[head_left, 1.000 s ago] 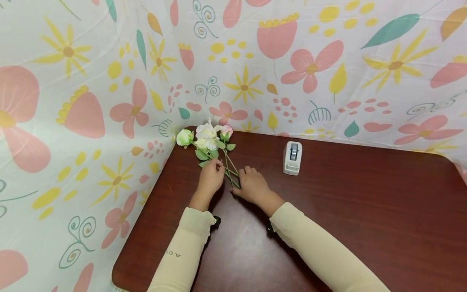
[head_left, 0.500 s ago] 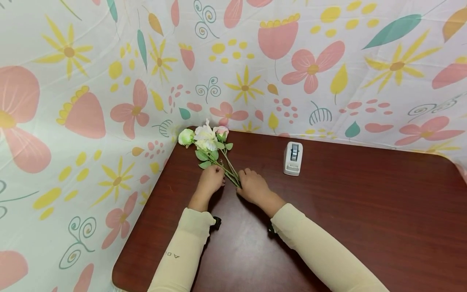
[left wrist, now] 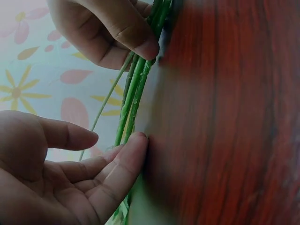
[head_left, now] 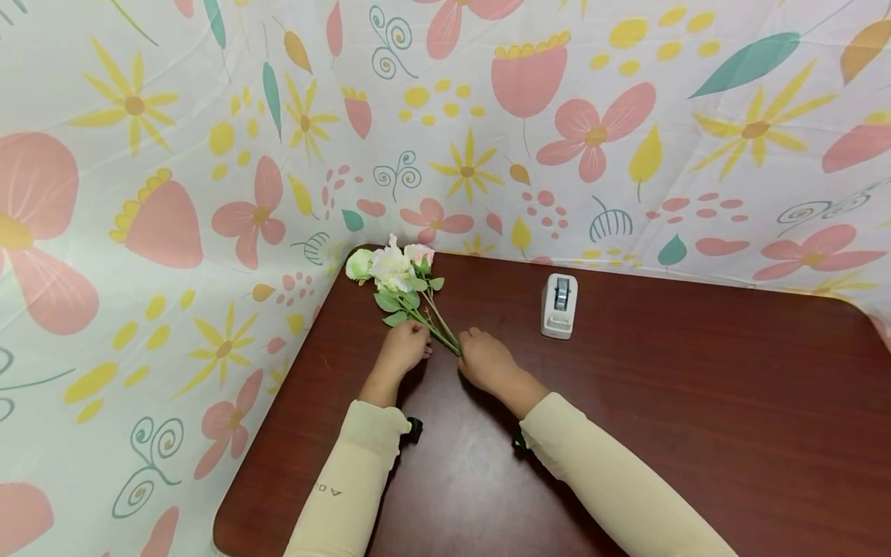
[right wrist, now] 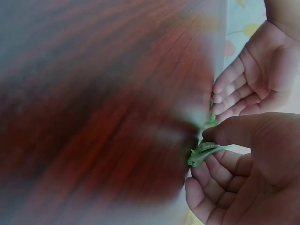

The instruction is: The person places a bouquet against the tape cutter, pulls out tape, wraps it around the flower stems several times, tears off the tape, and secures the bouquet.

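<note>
Flower stems (head_left: 438, 334) ran from blooms (head_left: 392, 268) at the table's (head_left: 661, 402) far left to the right hand (head_left: 489, 363), pinched between its thumb and fingers. Left hand (head_left: 404, 350) sat just left of them, fingers loosely extended. Only head view showed blooms; right wrist view showed stem ends (right wrist: 194, 161).

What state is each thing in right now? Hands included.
left hand: fingers nearly straight, thumb apart, beside the stems; contact unclear
right hand: pinching the stems near their ends
stems: mostly bunched, one thin one splayed out
flowers: blooms grouped near the far left corner of the table
tape dispenser: upright on the table, roll fitted, untouched
cloth: hanging, slightly creased
</note>
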Demonstrator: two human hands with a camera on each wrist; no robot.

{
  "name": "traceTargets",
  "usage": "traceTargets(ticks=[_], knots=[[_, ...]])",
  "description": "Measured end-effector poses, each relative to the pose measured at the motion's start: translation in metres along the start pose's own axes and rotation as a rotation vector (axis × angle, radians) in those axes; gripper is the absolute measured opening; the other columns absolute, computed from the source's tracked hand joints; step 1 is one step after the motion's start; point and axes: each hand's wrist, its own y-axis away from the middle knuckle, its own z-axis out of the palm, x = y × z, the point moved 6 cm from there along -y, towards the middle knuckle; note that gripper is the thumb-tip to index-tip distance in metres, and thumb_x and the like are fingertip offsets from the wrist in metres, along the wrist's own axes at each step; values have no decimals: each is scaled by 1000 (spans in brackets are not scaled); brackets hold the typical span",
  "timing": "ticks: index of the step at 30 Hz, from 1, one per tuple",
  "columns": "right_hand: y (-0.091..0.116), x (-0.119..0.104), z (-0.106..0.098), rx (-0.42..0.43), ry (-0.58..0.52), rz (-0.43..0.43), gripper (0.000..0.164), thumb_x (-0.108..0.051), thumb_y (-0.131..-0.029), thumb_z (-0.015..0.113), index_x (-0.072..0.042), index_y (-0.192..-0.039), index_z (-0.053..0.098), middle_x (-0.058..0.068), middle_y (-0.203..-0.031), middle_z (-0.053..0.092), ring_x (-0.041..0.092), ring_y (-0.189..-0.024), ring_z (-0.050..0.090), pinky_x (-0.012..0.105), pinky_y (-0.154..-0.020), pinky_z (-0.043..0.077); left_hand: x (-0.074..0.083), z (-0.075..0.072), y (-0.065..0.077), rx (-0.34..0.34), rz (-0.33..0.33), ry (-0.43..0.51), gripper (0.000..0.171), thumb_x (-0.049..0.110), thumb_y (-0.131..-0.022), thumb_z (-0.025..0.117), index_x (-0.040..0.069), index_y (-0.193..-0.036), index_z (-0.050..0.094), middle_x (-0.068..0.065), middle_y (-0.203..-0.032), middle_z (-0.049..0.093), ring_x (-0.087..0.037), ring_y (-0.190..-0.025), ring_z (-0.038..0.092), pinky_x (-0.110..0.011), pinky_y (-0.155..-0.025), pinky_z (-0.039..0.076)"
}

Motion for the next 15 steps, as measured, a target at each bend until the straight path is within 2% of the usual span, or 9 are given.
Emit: traceTargets(ticks=[6, 11, 15], knots=[[4, 3, -4, 41, -57, 7, 23, -8, -93, 64, 4, -112, 63, 18, -105, 64, 36, -98, 66, 48, -86, 55, 0, 7, -1, -59, -5, 186, 31, 19, -106, 47, -4, -122, 60, -23, -113, 68, -29, -90, 73, -35, -81, 61], [6, 5, -6, 43, -106, 25, 9, -9, -95, 63, -1, -98, 61, 14, -95, 60, 31, -86, 65, 45, -78, 54, 1, 11, 0, -116, -23, 296, 40, 29, -108, 48, -5, -129, 55, -25, -116, 68, -32, -99, 74, -38, -87, 60], [8, 6, -7, 24, -134, 44, 8, -10, -97, 64, -3, -96, 60, 11, -92, 57, 26, -79, 62, 43, -74, 53, 1, 16, -2, -167, -44, 390, 47, 34, -107, 49, -5, -135, 48, -29, -122, 67, -33, -105, 73, -41, -92, 59]])
